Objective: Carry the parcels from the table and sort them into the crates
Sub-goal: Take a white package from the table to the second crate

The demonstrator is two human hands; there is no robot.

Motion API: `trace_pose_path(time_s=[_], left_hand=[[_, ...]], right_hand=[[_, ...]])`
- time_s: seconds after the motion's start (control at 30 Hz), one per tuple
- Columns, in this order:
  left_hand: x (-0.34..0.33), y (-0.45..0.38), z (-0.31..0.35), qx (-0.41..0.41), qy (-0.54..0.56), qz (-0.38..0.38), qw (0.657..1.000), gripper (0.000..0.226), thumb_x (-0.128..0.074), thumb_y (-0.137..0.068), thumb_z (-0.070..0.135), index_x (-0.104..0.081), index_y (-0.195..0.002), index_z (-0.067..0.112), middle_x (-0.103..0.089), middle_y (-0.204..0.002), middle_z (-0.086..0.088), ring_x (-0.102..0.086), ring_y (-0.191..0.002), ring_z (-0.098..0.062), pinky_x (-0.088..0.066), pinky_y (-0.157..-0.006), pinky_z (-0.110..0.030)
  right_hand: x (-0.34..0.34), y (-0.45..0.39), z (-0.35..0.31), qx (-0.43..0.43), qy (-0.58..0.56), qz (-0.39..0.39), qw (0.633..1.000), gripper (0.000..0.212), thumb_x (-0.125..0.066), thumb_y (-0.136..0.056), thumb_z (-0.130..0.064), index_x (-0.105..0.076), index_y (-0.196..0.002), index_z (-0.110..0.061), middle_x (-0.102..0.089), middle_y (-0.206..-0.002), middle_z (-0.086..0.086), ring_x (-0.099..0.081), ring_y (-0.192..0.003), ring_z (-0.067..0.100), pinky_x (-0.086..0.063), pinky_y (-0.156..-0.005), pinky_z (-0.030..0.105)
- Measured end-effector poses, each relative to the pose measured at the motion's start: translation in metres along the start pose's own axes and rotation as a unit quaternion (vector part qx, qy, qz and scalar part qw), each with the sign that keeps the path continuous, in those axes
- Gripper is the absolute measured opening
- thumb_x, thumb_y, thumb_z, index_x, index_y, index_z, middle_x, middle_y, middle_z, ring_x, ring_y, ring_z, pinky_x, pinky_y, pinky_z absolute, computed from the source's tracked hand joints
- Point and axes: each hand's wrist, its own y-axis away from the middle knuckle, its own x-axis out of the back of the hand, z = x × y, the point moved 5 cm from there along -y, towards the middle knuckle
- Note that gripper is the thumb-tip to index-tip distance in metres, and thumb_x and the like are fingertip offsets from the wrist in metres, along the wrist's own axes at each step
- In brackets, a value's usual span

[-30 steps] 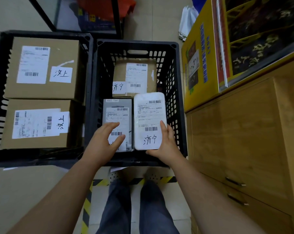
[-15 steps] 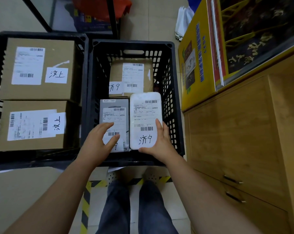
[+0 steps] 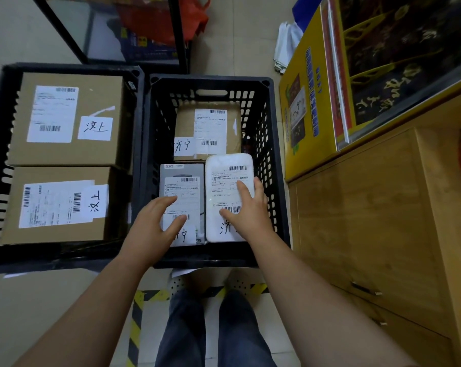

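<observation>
- Head view: right hand (image 3: pixel 248 207), fingers spread, lies flat on the white parcel (image 3: pixel 228 181) in the right crate (image 3: pixel 273 154).
- Left hand (image 3: pixel 155 223), at its 9 o'clock, rests loosely spread on the grey parcel (image 3: pixel 181 186).

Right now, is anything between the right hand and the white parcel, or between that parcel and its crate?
Nothing visible. The right hand lies flat on the white parcel, which already sits inside the right crate beside the grey parcel.
</observation>
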Motion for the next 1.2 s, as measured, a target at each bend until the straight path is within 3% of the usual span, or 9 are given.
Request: trace_pose_path(time_s=[0.57,1.03,1.2], left_hand=[[0.002,-0.002,0.003,-0.008,-0.008,-0.001,1.0,0.053,-0.059,-0.092,0.043,-0.046,-0.14,0.025,-0.046,-0.144,0.004,-0.04,-0.133,-0.014,-0.036,-0.11,-0.039],[0.019,0.012,0.011,-0.015,-0.028,0.013,0.999,0.055,-0.059,-0.091,0.045,-0.045,-0.14,0.026,-0.046,-0.143,0.007,-0.041,-0.132,-0.012,-0.04,-0.109,-0.043],[0.05,0.028,0.04,-0.035,-0.049,0.022,0.998,0.057,-0.056,-0.089,0.051,-0.047,-0.139,0.026,-0.047,-0.142,0.008,-0.042,-0.131,-0.012,-0.04,-0.108,-0.042]], right_hand=[[0.002,0.001,0.0,-0.005,0.001,0.001,1.0,0.085,-0.072,-0.085,-0.047,-0.027,-0.154,-0.03,0.005,-0.163,-0.003,-0.01,-0.145,0.023,-0.034,-0.11,0.04],[0.009,0.003,-0.004,-0.009,0.026,-0.016,0.999,0.089,-0.07,-0.084,-0.054,-0.022,-0.155,-0.031,0.007,-0.164,-0.001,0.0,-0.15,0.025,-0.033,-0.112,0.046],[0.051,0.027,-0.03,0.051,-0.013,-0.008,0.999,0.084,-0.067,-0.087,-0.053,-0.025,-0.155,-0.028,-0.011,-0.164,-0.002,-0.008,-0.149,0.019,-0.027,-0.115,0.039]])
